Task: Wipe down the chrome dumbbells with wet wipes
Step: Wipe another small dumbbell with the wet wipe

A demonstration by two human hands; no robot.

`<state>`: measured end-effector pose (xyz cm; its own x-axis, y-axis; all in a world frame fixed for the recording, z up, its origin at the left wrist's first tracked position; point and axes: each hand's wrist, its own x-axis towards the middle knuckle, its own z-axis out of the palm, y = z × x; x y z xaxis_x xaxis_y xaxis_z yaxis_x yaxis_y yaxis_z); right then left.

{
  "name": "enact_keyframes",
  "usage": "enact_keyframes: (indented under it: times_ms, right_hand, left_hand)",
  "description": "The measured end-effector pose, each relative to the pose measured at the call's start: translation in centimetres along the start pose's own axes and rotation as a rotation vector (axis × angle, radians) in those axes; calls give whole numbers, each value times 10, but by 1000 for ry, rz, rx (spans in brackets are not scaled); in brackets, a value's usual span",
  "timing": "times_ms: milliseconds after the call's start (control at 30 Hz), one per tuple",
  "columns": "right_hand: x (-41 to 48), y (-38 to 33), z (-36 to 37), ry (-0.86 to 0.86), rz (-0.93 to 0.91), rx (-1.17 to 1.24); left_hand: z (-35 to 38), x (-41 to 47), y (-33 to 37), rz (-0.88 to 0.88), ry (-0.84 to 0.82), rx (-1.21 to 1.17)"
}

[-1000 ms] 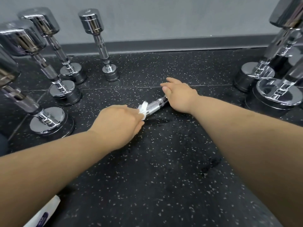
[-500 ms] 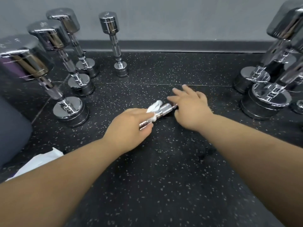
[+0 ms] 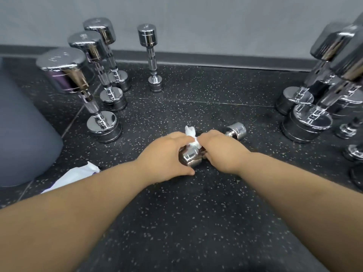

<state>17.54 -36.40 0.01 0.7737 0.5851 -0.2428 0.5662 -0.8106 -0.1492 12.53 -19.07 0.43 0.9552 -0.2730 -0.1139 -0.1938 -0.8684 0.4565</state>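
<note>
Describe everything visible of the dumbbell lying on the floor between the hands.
The small chrome dumbbell lies on its side on the speckled black floor, angled near-left to far-right. Both round mirror-bright heads show; the handle is hidden under the hands. The left hand cups the near head, holding a white wet wipe to it; the right hand grips the handle.

the dumbbell lying on the floor is mirror-bright chrome metal, smooth on its heads. the wipe against it is white, soft and crumpled. the floor is matt black rubber flecked with pale specks. left of that dumbbell, the standing dumbbells are glossy chrome with rough cross-hatched grips. beyond it the wall is smooth matt grey. the packet to its left looks like thin white plastic.
</note>
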Motion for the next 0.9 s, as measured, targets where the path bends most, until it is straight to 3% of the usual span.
enact_keyframes:
  times_ms: [233, 400, 600, 800, 900]
  right_hand:
    - [-56, -32, -44, 193, 50, 558]
    - [-68, -55, -39, 195, 96, 737]
    - [-92, -54, -28, 279, 112, 1048]
    - [-100, -60, -28, 199, 135, 947]
    - [-107, -61, -34, 154, 118, 1065]
  left_hand:
    - [-60, -52, 52, -74, 336, -366]
    - [-55, -81, 70, -140, 439, -467]
    - [-47, -91, 90, -44, 468, -474]
    - [-41, -85, 98, -50, 474, -464]
    - [-36, -89, 100, -39, 485, -502]
